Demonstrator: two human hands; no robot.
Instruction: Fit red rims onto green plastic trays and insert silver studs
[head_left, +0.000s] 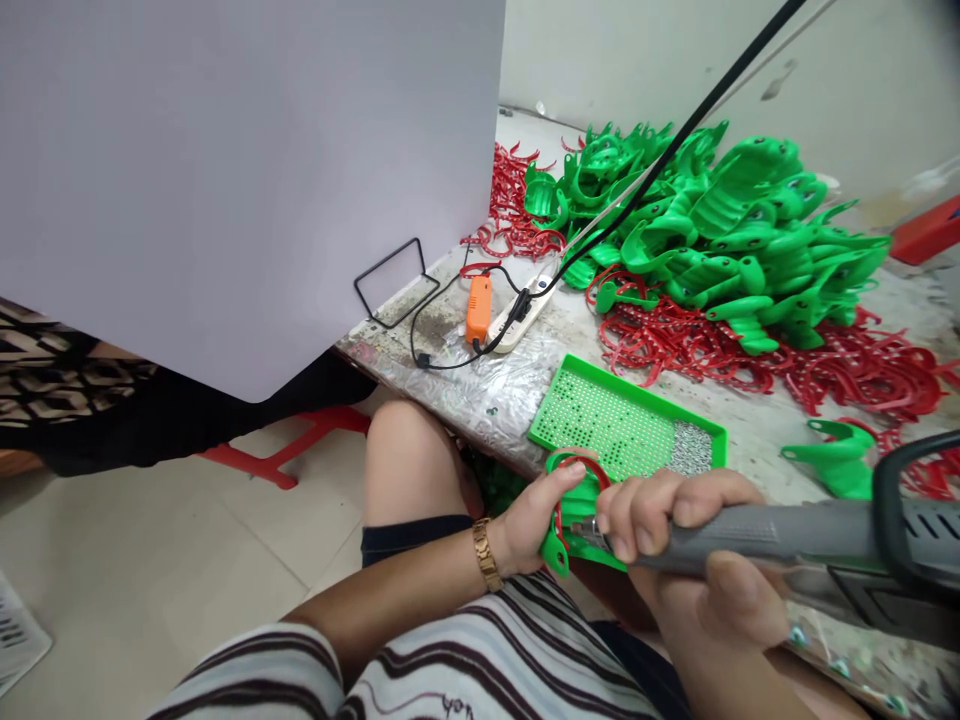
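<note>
My left hand [531,515] grips a green plastic piece [555,553] with a red curved strip [598,468] against it. In my right hand [675,520] is a grey electric screwdriver [795,535], held sideways with its tip pointing left. The tip [577,527] meets or nearly meets the green piece beside the strip; contact is hard to make out. Just beyond both hands lies a green perforated tray [540,425], with small metal screws [691,448] heaped in its right end. My fingers hide part of the green piece.
Green plastic pieces [750,220] form a large pile at the back, with red strips [690,345] around it. A power strip [521,318] and an orange adapter [478,308] sit at left with cables. A grey panel [262,180] stands on the left; a black cable [675,145] crosses overhead.
</note>
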